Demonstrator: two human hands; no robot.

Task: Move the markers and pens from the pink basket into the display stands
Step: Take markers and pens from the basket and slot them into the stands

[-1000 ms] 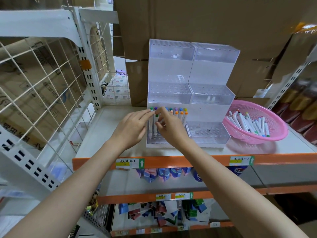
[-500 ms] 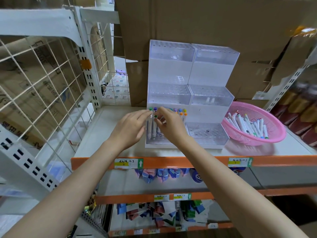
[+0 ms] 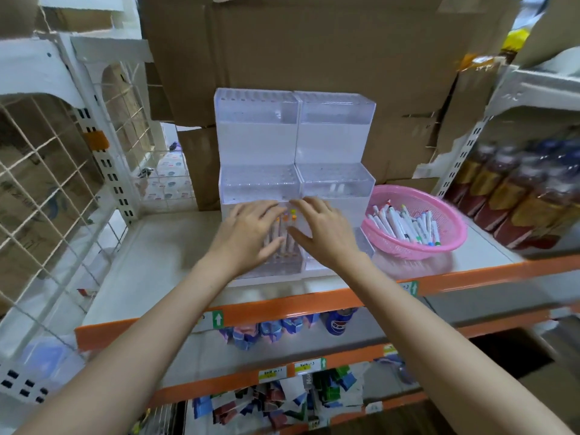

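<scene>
Left hand (image 3: 251, 230), right hand (image 3: 326, 233) hovering over stand (image 3: 257, 133), fingers (image 3: 270, 208) spread, gripping nothing. Few markers (image 3: 286, 233) standing in lowest tier; many pens (image 3: 405, 222) lying in pink basket (image 3: 408, 246).

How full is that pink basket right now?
Partly full: the pink basket holds a loose pile of white markers lying on their sides; its right part shows bare mesh.

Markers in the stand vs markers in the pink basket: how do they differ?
Stand markers stand upright in a row in the left stand's bottom tier; basket markers lie heaped in the pink basket. Stand markers are partly hidden by the open left hand and right hand; basket markers lie untouched. Both have pale barrels and coloured caps.
</scene>
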